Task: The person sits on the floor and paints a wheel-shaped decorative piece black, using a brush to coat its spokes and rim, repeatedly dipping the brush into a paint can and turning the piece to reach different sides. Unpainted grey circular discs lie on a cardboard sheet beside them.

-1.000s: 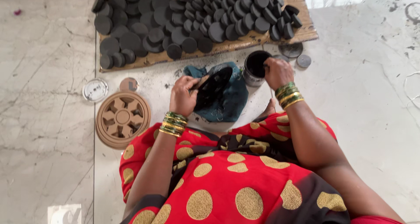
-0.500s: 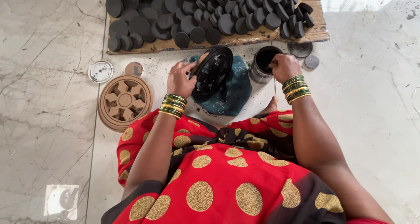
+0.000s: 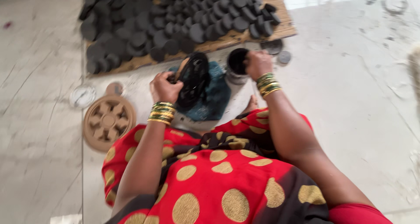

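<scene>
- One black round mould is the piece in hand: a perforated disc, tilted up on edge over the teal cloth, just in front of the wooden board's near edge.
- Change over the last second: the disc lay flatter and half wrapped in the cloth, and now it stands nearly upright and is clear of the cloth. Judged: it is being turned up to be emptied or wiped.
- Left hand: fingers curled and pinching the disc's left rim.
- Right hand: has stayed at the dark cup; fingers bent over its rim; whether they clamp it or only rest there I cannot tell.
- Wooden board: crowded with small black moulded pieces, from its left edge to its right edge.
- Floor, left of the cloth: tan wheel-patterned mould, small round lid beside it.
- Frame is motion-blurred, so fine detail is uncertain.
</scene>
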